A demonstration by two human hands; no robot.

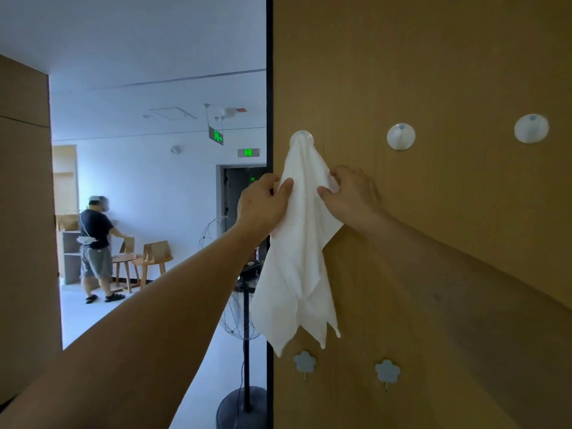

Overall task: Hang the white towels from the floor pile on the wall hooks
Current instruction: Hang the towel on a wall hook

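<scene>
I have both hands closed on the white towel [297, 243], left hand [263, 202] pinching its left edge and right hand [349, 196] its right, just below the round wall hook [302, 138] it drapes from, probably to spread it evenly.

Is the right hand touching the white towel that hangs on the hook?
Touching. The head view shows the right hand pinching the white towel's right edge below the hook.

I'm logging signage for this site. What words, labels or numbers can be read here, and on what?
Nothing can be read as text.
Hanging ceiling sign: green lit symbols, too blurred to read.
Sign above the doorway: green lit symbols, too blurred.
Small green glow inside the doorway: unreadable.
</scene>
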